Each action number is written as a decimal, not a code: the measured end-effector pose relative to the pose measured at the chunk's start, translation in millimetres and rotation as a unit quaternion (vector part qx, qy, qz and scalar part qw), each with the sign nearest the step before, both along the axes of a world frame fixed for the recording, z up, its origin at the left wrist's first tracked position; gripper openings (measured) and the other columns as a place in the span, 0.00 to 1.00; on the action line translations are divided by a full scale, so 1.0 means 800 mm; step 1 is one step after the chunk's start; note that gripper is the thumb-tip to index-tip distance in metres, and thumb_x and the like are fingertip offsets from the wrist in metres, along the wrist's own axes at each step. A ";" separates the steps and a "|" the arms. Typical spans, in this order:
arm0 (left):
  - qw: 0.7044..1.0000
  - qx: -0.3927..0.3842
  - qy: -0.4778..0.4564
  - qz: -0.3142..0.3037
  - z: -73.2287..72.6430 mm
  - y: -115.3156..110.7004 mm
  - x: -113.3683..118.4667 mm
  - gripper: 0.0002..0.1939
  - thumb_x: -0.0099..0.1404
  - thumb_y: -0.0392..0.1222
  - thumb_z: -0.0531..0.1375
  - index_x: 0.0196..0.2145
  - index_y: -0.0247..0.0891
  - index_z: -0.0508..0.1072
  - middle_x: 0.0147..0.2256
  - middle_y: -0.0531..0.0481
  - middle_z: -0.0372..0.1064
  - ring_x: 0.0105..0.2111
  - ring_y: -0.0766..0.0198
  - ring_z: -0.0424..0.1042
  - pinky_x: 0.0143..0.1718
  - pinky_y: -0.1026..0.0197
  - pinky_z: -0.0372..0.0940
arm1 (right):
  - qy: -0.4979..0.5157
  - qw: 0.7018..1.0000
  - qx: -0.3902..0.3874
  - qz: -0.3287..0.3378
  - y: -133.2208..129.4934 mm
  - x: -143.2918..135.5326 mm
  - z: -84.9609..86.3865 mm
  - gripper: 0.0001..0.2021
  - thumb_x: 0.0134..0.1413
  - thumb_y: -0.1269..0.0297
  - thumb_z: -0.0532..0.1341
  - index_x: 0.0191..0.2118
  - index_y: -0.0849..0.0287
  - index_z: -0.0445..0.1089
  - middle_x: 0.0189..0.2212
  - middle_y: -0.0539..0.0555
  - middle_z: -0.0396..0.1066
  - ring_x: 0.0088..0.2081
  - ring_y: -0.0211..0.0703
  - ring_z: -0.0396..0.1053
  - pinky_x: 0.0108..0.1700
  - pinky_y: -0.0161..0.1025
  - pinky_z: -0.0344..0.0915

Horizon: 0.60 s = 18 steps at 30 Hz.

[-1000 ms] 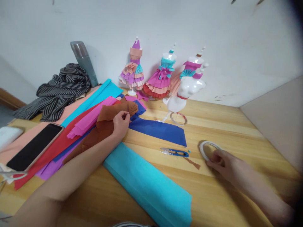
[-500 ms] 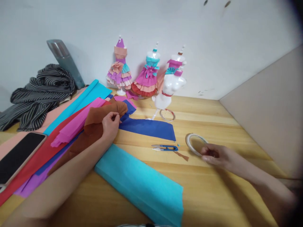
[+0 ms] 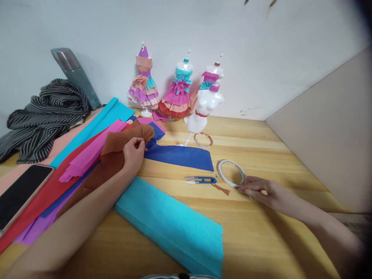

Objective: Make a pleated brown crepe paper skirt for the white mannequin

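Observation:
My left hand [image 3: 135,154] pinches the gathered end of a small pleated brown crepe paper fan [image 3: 147,132], over the pile of coloured paper. Sheets of brown crepe paper [image 3: 112,147] lie under and beside that hand. On the right, my right hand [image 3: 258,190] has its thumb and fingers closed on the near edge of a white roll of double-sided tape [image 3: 231,173], which is tilted at the table. Between the hands lie blue thread snips [image 3: 201,180] and a brown paper scrap [image 3: 221,189]. A dark blue paper strip [image 3: 183,157] extends from beside my left hand.
A white mini mannequin [image 3: 200,112] stands before three dressed ones, including a pink-skirted one [image 3: 177,97]. A turquoise paper sheet [image 3: 174,228] lies in front. At left are a phone [image 3: 21,197], striped cloth [image 3: 49,116] and a bottle [image 3: 77,77]. Another tape ring [image 3: 203,139] lies behind.
My right hand has shifted slightly left with the tape roll, and more of the ring shows. My left hand keeps its pinch on the brown fan. The view has moved slightly.

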<state>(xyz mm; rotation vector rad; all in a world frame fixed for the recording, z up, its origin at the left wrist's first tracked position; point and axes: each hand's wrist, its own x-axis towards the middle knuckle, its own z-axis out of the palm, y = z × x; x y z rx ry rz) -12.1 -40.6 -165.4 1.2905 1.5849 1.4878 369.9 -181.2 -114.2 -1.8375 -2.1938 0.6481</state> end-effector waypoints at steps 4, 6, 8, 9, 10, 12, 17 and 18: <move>1.000 -0.001 -0.001 0.002 0.002 0.000 0.001 0.04 0.56 0.38 0.58 0.28 0.37 0.72 0.20 0.55 0.69 0.21 0.66 0.72 0.25 0.66 0.64 | 0.080 0.986 -0.146 0.027 0.007 0.020 0.008 0.17 0.60 0.53 0.55 0.41 0.56 0.79 0.42 0.62 0.76 0.42 0.51 0.74 0.43 0.42 0.68; 1.000 -0.001 -0.002 0.002 0.001 0.000 0.000 0.04 0.56 0.38 0.58 0.28 0.37 0.72 0.21 0.55 0.69 0.21 0.66 0.72 0.25 0.66 0.64 | 0.098 0.984 -0.147 0.030 0.005 0.029 0.006 0.17 0.57 0.52 0.59 0.44 0.56 0.78 0.45 0.64 0.75 0.45 0.53 0.74 0.46 0.44 0.68; 1.000 -0.001 -0.001 0.001 0.000 0.001 0.000 0.04 0.56 0.38 0.58 0.29 0.37 0.72 0.22 0.55 0.70 0.21 0.66 0.72 0.25 0.66 0.64 | 0.095 0.988 -0.120 0.034 -0.002 0.035 -0.001 0.18 0.52 0.52 0.64 0.47 0.54 0.76 0.48 0.64 0.73 0.48 0.54 0.73 0.50 0.45 0.67; 1.000 -0.002 -0.001 0.000 -0.001 0.001 0.000 0.04 0.56 0.38 0.58 0.29 0.37 0.72 0.22 0.55 0.70 0.21 0.66 0.72 0.25 0.66 0.64 | 0.085 0.991 -0.101 0.035 -0.006 0.036 -0.004 0.21 0.49 0.52 0.66 0.48 0.53 0.75 0.49 0.64 0.72 0.50 0.56 0.72 0.51 0.46 0.66; 1.000 -0.002 0.000 -0.001 -0.001 0.002 -0.001 0.04 0.56 0.38 0.58 0.29 0.37 0.72 0.21 0.55 0.70 0.21 0.66 0.72 0.25 0.66 0.64 | 0.074 0.993 -0.086 0.036 -0.010 0.035 -0.006 0.24 0.46 0.53 0.68 0.50 0.53 0.73 0.50 0.64 0.72 0.50 0.57 0.71 0.52 0.46 0.66; 1.000 -0.003 0.002 -0.002 -0.001 0.002 -0.001 0.04 0.56 0.38 0.58 0.29 0.37 0.72 0.21 0.55 0.69 0.21 0.66 0.72 0.25 0.66 0.64 | 0.053 0.997 -0.058 0.024 -0.018 0.029 -0.008 0.24 0.46 0.58 0.68 0.51 0.52 0.70 0.48 0.63 0.72 0.48 0.56 0.72 0.49 0.45 0.67; 1.000 -0.002 0.004 -0.003 0.002 0.000 0.001 0.04 0.56 0.39 0.58 0.29 0.37 0.72 0.22 0.54 0.70 0.21 0.65 0.72 0.24 0.65 0.64 | 0.034 0.998 0.059 -0.012 -0.019 0.003 -0.005 0.07 0.58 0.65 0.56 0.30 0.56 0.68 0.33 0.59 0.70 0.34 0.47 0.70 0.38 0.41 0.67; 1.000 -0.002 0.005 -0.003 0.003 0.000 0.001 0.04 0.56 0.39 0.58 0.29 0.36 0.72 0.22 0.54 0.70 0.21 0.65 0.72 0.24 0.65 0.64 | 0.038 0.997 0.073 -0.001 -0.017 0.002 -0.007 0.10 0.60 0.64 0.55 0.28 0.57 0.68 0.33 0.59 0.69 0.35 0.48 0.70 0.38 0.41 0.66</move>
